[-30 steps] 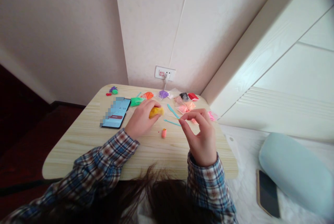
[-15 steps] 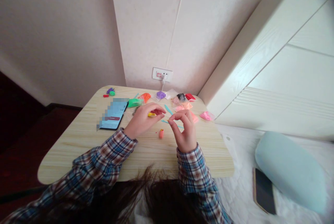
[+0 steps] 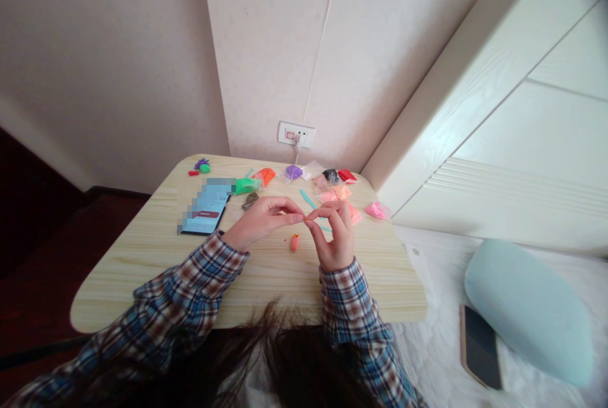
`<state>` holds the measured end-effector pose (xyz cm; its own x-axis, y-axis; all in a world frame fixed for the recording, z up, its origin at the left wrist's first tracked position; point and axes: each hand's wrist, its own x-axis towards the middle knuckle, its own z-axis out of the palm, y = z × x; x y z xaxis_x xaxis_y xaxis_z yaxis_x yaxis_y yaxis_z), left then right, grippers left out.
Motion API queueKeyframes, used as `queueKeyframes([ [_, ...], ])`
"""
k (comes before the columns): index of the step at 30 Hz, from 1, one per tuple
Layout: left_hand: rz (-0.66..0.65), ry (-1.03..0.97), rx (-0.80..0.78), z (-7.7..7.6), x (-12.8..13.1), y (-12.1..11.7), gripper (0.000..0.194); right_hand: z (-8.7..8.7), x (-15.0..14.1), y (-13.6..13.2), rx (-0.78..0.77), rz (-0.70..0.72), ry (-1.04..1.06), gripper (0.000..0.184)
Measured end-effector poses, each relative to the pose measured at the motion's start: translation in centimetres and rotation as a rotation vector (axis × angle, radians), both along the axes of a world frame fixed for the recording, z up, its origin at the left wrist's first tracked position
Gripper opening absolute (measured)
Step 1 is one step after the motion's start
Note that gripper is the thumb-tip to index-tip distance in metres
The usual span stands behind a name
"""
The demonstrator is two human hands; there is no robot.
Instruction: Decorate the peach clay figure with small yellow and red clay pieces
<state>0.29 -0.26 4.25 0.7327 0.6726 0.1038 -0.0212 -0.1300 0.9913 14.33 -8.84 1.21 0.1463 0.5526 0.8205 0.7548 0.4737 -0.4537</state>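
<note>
Head view: pinched a tiny yellowish scrap (image 3: 305, 218) between left hand (image 3: 263, 218) and right hand (image 3: 335, 238) fingertips, likely for precision.

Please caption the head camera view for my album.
Left hand and right hand close together over a pale table with a pink piece and colourful packets.
</note>
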Motion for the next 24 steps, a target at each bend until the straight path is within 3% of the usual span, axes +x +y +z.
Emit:
queueKeyframes([
  [15, 0.020, 0.096, -0.013, -0.1, -0.3, -0.1, 0.013, -0.3, 0.2, 0.1, 0.000, 0.016, -0.111, 0.009],
  [24, 0.028, 0.078, -0.056, -1.3, -0.5, 0.4, 0.015, -0.5, 0.2, 0.3, 0.001, 0.060, -0.117, 0.006],
])
